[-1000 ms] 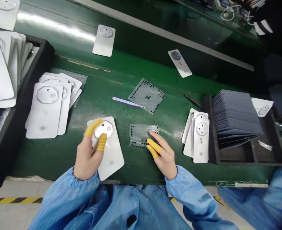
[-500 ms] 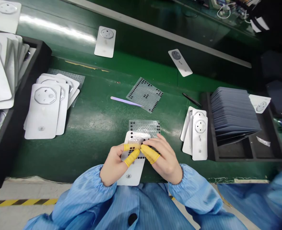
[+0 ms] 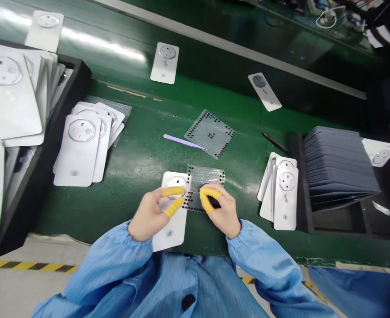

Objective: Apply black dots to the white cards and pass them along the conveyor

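My left hand (image 3: 157, 210), with yellow finger cots on thumb and forefinger, rests over a white phone-back-shaped panel (image 3: 170, 225). Its two covered fingers are apart, near the round lens area (image 3: 176, 183) of that panel. Beside the panel's right edge lies a clear textured sheet (image 3: 201, 174) with small black dots along its sides. My right hand (image 3: 219, 205) is over this sheet, its yellow-covered thumb and forefinger closed in a pinch. Whatever is between those fingertips is too small to make out. Lilac tweezers (image 3: 185, 142) lie with their tip on a second dotted sheet (image 3: 210, 130).
White panels (image 3: 78, 159) are stacked at left, beside a black tray (image 3: 60, 95) full of more. Another panel stack (image 3: 285, 205) lies right, next to a black box (image 3: 330, 223) holding grey cards (image 3: 339, 161). Single panels (image 3: 165, 64) lie farther back. A black stick (image 3: 275, 143) lies near the box.
My hands have moved apart from their meeting point over the panel. The dotted sheet has gone from on top of the panel to its right side, uncovering the lens area. The view has shifted.
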Tool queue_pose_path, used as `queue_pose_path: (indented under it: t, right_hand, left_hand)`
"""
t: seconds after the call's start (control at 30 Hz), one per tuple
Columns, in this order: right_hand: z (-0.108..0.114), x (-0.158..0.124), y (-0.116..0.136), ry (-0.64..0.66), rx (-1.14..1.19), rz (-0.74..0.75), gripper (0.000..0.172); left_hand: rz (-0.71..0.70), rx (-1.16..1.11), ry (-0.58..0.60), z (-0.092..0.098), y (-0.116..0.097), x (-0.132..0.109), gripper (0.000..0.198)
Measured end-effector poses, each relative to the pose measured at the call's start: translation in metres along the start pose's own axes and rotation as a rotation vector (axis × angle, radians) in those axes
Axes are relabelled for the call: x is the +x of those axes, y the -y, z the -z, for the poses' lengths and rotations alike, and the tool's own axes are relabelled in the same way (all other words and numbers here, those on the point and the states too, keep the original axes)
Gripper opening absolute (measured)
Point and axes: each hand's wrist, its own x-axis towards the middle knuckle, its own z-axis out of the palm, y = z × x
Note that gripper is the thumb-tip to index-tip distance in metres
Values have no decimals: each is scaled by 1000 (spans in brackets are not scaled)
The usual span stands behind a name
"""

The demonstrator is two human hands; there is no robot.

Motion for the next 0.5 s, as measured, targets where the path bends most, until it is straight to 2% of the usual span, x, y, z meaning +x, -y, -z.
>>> queue_pose_path:
  t: [0.1, 0.2, 0.37, 0.5]
  right_hand:
    - [2, 0, -4, -2, -40, -13, 13]
    - [5, 1, -6, 79, -124, -3, 20]
    - [8, 7, -1, 181, -253, -52, 22]
    - [11, 16, 2, 226, -205, -99, 19]
  left_hand:
    - [109, -37, -119, 24, 5, -4, 40]
    - [171, -66, -162, 35, 6, -9, 50]
    - [100, -100, -278, 34, -3, -21, 48]
    - [61, -173, -267, 28, -11, -32, 37]
